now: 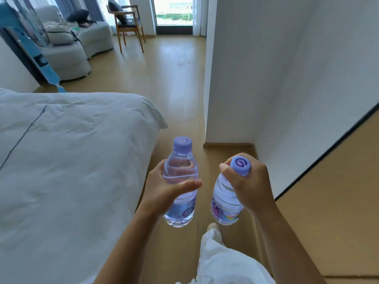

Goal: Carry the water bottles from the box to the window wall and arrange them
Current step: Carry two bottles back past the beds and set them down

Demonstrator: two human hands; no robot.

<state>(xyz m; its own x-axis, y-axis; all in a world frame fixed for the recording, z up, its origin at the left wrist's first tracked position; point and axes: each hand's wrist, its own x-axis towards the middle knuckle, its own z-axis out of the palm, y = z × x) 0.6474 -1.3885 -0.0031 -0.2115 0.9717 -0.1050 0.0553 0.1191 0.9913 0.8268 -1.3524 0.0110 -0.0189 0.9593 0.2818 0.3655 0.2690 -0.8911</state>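
Head view shows a person walking the strip of wooden floor (178, 78) between a bed (67, 152) and a white wall corner (207, 83), one water bottle in each hand. The left hand (164, 187) has its grip wrapped around the middle of the left bottle (181, 181), thumb across the front, bottle upright. The right hand (248, 187) grips the right bottle (225, 201) from above, fingers curled round its neck just under the purple cap (240, 166), so the body hangs below.

That hanging hold looks the weaker one: a full bottle held by the neck could slip through the fingers or swing into the other bottle, since the two hang close together. The passage is narrow, so an elbow could clip the wall corner or the bed's edge.

Ahead, the window (174, 13) stands well apart at the far end of the floor. A wooden chair (128, 25) sits left of it, and a pale sofa (82, 44) with cushions further left. The box is not in view.
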